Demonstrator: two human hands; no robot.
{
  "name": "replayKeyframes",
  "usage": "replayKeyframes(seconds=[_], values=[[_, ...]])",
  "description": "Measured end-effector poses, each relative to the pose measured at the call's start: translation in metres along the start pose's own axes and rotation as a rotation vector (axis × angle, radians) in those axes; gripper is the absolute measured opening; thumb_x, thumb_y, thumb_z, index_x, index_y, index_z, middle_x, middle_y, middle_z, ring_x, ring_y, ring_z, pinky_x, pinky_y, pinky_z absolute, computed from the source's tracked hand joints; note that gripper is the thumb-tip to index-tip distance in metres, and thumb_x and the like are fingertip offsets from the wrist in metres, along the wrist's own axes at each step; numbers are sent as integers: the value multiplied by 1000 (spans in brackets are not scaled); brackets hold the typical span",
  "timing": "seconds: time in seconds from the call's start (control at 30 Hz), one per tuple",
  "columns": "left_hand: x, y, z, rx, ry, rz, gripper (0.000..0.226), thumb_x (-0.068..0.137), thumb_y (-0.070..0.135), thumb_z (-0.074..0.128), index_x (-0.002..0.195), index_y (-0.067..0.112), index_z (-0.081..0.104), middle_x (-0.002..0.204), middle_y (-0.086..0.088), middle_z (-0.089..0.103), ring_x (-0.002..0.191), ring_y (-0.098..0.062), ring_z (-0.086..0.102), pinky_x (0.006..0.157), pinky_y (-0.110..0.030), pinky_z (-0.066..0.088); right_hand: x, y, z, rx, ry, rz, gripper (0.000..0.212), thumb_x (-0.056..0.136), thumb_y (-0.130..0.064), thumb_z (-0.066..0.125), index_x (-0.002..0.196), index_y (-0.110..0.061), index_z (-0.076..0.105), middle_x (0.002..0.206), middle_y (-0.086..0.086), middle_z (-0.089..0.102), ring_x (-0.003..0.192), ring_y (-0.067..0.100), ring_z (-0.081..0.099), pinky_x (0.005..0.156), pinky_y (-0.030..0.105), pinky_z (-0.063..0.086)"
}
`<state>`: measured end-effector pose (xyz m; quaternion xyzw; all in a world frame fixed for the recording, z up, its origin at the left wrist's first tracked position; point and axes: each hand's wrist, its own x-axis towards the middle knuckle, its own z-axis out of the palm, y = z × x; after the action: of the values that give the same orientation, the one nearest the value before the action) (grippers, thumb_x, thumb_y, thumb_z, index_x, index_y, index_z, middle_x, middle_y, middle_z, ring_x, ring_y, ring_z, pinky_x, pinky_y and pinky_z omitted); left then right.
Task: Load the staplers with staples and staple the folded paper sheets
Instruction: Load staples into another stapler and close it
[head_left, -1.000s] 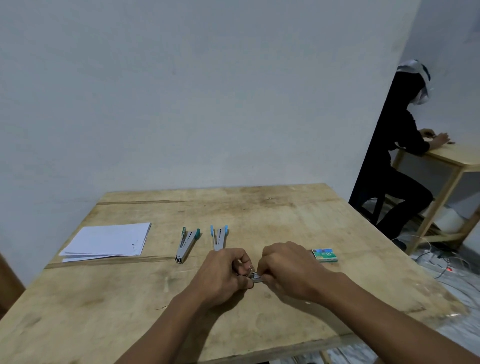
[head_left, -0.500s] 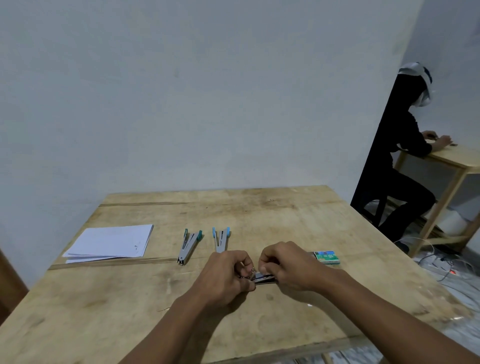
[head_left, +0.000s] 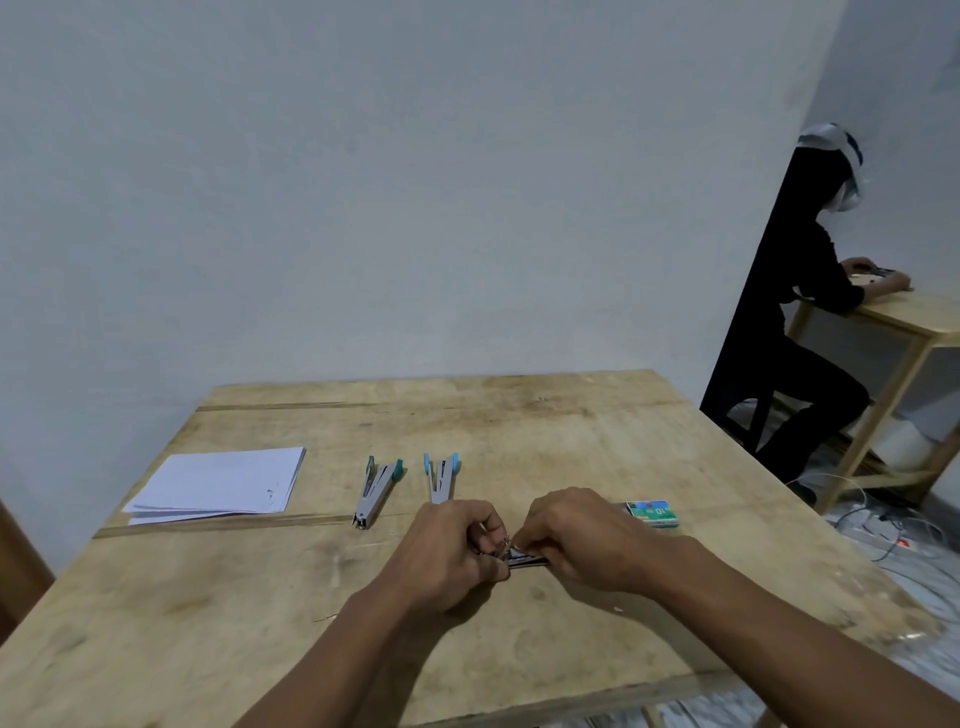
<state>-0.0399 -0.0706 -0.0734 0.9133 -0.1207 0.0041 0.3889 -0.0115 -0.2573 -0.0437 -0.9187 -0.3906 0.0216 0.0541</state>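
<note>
**Loading step: dark stapler pinned between both hands, axis 9-to-3**

Head view: the left hand (head_left: 452, 551) is curled round the left end of a small dark stapler (head_left: 525, 559). The right hand (head_left: 587, 545) pinches the other end, fingertips at its top. Can't tell if a staple strip is in, too small. The long axis runs roughly 9-to-3, low over the counter (head_left: 519, 415), both hands equally near.

The staple box (head_left: 652, 513) sits at 2 o'clock, just beside the right hand, so that hand's reach. The teal stapler (head_left: 376, 488) and blue stapler (head_left: 441, 475) lie at 11–12 o'clock of the left hand, splayed open. The folded sheets (head_left: 223, 486) are at 10 o'clock, well apart. I see nothing blocking either path.
</note>
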Motion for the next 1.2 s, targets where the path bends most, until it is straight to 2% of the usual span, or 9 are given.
replayKeyframes(seconds=[0.2,0.3,0.47,0.63,0.73,1.0,1.13,1.2], values=[[-1,0,0,4,5,0,17,72,16,83,83,19,71,73,6,70,64,2,62,58,-6,43,-2,-2,-1,46,-39,71,21,88,-21,60,104,-21,73,93,-1,74,81,18,65,75,35,52],[0,0,0,1,5,2,17,72,15,83,83,20,71,74,5,71,68,-2,64,59,-7,44,-5,0,4,49,28,101,19,89,-26,62,104,-23,73,94,-2,75,84,18,65,75,32,50],[1,-1,1,-2,4,-2,16,71,16,83,80,21,71,74,5,70,67,-2,64,60,-8,45,-7,0,8,1,55,41,21,90,-26,58,102,-21,74,94,1,72,84,22,63,75,38,50],[1,-1,1,2,2,3,17,71,19,83,80,22,70,74,5,70,68,-3,63,60,-10,46,-11,-2,9,99,154,76,17,89,-28,61,98,-24,76,93,-5,73,81,13,64,75,33,50],[1,-1,0,0,2,-8,17,71,18,84,80,22,70,74,5,69,67,-2,62,60,-9,45,-10,-3,8,100,165,77,17,89,-29,62,95,-23,77,92,-4,74,81,14,65,74,34,51],[1,1,-1,3,-13,-25,17,72,17,83,80,24,69,73,7,68,67,0,60,58,-6,42,-12,2,16,-134,165,-91,23,95,-30,52,93,-21,73,90,-3,70,78,19,62,66,36,49],[0,2,-1,3,-15,-27,18,73,17,82,77,26,67,72,8,67,64,1,59,57,-6,41,-16,5,30,-360,207,-115,4,85,-19,66,82,-21,66,78,-4,63,63,19,55,53,33,44],[0,1,-1,3,-7,-25,19,72,17,83,76,26,67,70,8,66,63,2,59,57,-6,42,-19,3,34,-412,208,-123,5,81,-15,68,83,-18,65,79,-2,61,62,20,51,53,33,40]])
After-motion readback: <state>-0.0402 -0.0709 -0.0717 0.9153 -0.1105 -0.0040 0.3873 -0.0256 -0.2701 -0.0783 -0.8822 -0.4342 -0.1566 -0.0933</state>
